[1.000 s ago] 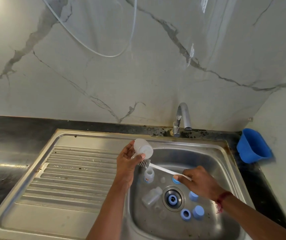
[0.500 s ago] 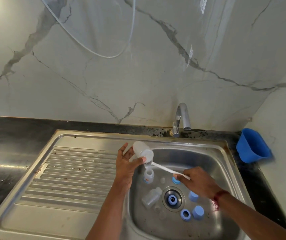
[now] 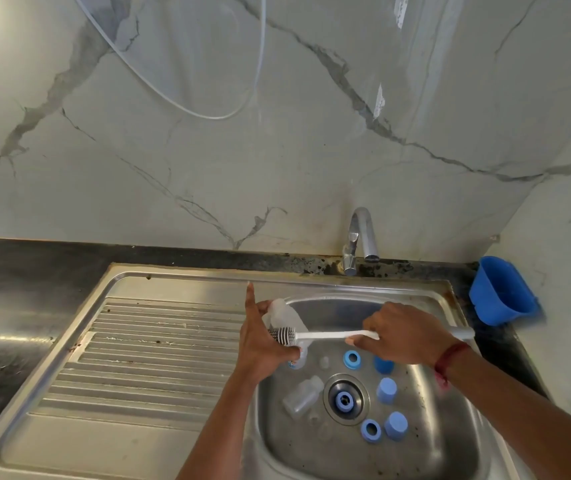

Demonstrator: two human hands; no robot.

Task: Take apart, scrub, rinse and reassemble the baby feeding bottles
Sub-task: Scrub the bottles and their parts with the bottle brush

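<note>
scrubbing step: left hand (image 3: 263,344) grips bottle (image 3: 282,315), right hand (image 3: 401,334) grips brush (image 3: 329,336) against its outside; next probably needs rinsing.

A steel sink (image 3: 173,277) with a ribbed drainboard (image 3: 145,358) on its left sits in a dark countertop (image 3: 17,271). In the basin, a clear bottle (image 3: 303,396) lies on its side just left of the drain (image 3: 363,405), which holds a blue ring (image 3: 344,400). Two more blue rings (image 3: 352,359) and three blue caps (image 3: 386,390) lie nearby. A blue tub (image 3: 500,292) stands at the counter's far right.
</note>
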